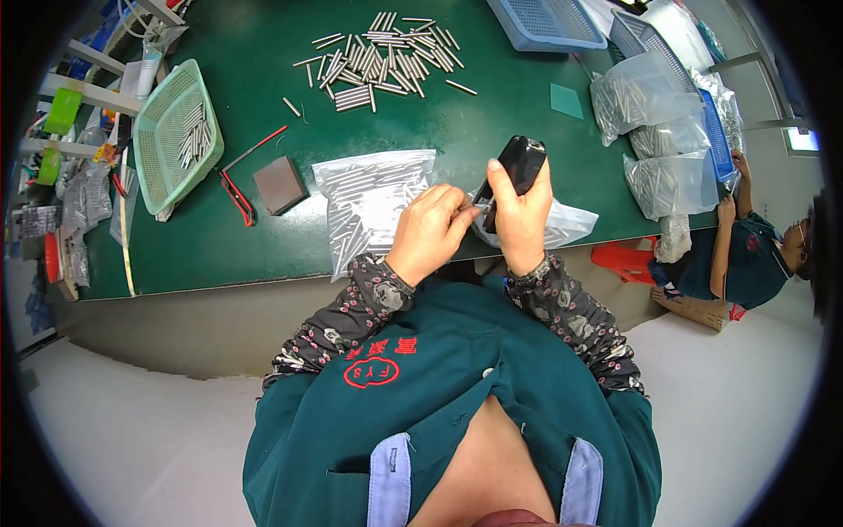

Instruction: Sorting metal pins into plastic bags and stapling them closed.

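Observation:
My right hand (pixel 524 220) is wrapped round a black stapler (pixel 524 160), held tilted above the front edge of the table. My left hand (pixel 428 230) is closed, its fingertips pinched together at the lower end of the stapler; what they hold is too small to make out. Below my right hand lies a clear plastic bag (pixel 571 226) of metal pins, partly hidden by the hands. Left of it, a larger clear bag (pixel 373 198) filled with metal pins lies flat, its right side partly under my left hand.
Loose metal pins (pixel 386 61) lie heaped at the far middle of the green table (pixel 263 255). A green basket (pixel 171 145), red-handled pliers (pixel 237 198) and a brown block (pixel 280 185) stand left. Filled bags (pixel 659 184) and blue baskets (pixel 549 31) line the right, near another person (pixel 755 255).

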### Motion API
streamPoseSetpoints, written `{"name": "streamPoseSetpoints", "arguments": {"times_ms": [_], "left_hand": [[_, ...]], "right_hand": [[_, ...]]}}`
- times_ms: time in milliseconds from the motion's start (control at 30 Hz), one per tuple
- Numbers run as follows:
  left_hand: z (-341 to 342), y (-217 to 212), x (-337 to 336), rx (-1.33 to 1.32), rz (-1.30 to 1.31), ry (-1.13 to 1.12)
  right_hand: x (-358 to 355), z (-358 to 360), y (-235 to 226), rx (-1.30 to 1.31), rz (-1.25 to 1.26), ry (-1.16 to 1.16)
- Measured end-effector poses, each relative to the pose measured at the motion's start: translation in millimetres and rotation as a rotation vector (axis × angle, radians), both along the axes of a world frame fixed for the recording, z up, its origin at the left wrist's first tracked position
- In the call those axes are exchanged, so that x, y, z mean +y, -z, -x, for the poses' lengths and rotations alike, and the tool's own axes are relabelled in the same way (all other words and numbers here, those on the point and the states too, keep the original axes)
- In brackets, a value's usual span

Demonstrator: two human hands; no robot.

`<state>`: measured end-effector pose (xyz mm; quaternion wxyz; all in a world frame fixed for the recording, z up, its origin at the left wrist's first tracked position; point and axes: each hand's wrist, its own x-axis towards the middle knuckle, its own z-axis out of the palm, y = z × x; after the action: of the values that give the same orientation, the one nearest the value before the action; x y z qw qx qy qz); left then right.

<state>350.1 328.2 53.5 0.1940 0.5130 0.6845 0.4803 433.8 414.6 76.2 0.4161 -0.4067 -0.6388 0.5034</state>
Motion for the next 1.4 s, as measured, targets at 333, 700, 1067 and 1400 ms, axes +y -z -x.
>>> {"name": "streamPoseSetpoints", "arguments": {"times_ms": [333,700,1067,1400], "left_hand": [[-2,6,-3,-0.239,0.012,0.142],[1,9,5,-0.227,0.051,0.141],[24,-28,14,-0.018,-0.115,0.208],[12,-65,38,0.729,-0.590,0.492]], "right_hand": [[2,4,9,0.064,-0.021,0.044],[19,-3,-1,0.164,0.216,-0.045],[45,-35,-36,0.508,0.903,-0.045],[31,-40,-49,0.369,0.868,-0.455]]}}
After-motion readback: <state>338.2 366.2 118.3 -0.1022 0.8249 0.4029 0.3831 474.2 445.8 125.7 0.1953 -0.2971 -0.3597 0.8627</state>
